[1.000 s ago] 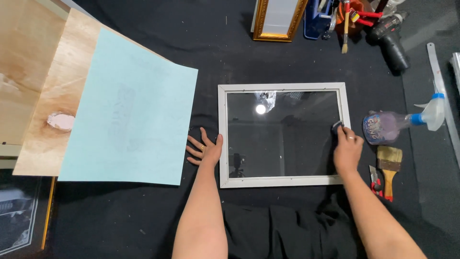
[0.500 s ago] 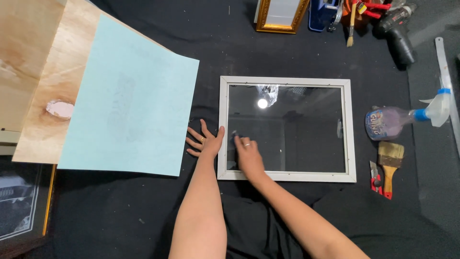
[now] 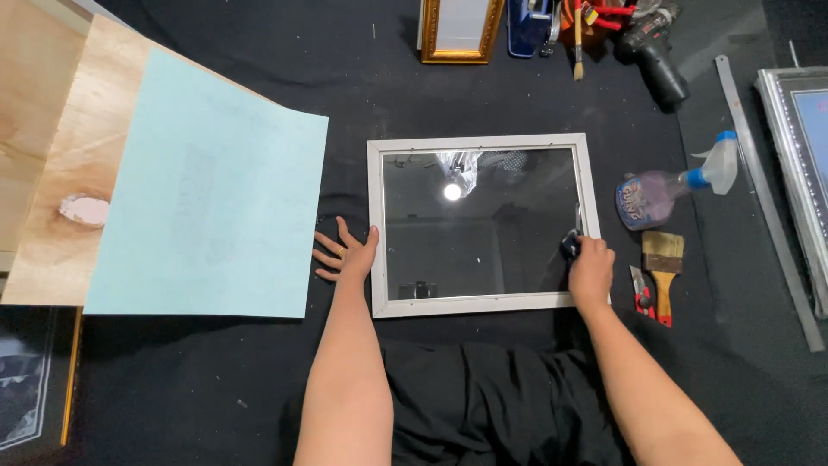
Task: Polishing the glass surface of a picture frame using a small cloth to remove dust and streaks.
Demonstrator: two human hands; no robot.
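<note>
Glass in a white picture frame (image 3: 374,226) lies flat on the black cloth (image 3: 259,380), just past the person's two arms. Near the bottom, a crumpled bit of the black cloth sits between the arms.

The left hand (image 3: 349,256) rests flat on the cloth with its fingers (image 3: 329,246) spread wide. It holds nothing. The side of this hand touches the left edge of the frame. Just beyond the fingertips, to the left, lies a big light blue sheet (image 3: 207,190), and under that sheet is a wooden board (image 3: 52,147).

The right hand (image 3: 592,273) is curled shut on a small dark rag (image 3: 570,244). It presses the rag on the glass (image 3: 483,224) at the right side of the frame, near the lower corner. The glass shines and shows a bright spot of light.

Just to the right of the right hand lie a small red tool (image 3: 642,298) and a flat paint brush (image 3: 662,259) with a wooden handle. A bit farther, past that hand's fingers, a spray bottle (image 3: 664,185) lies on its side.

Far away at the top edge are a gold frame (image 3: 460,30), a thin brush (image 3: 577,39) and a black drill (image 3: 660,52).
</note>
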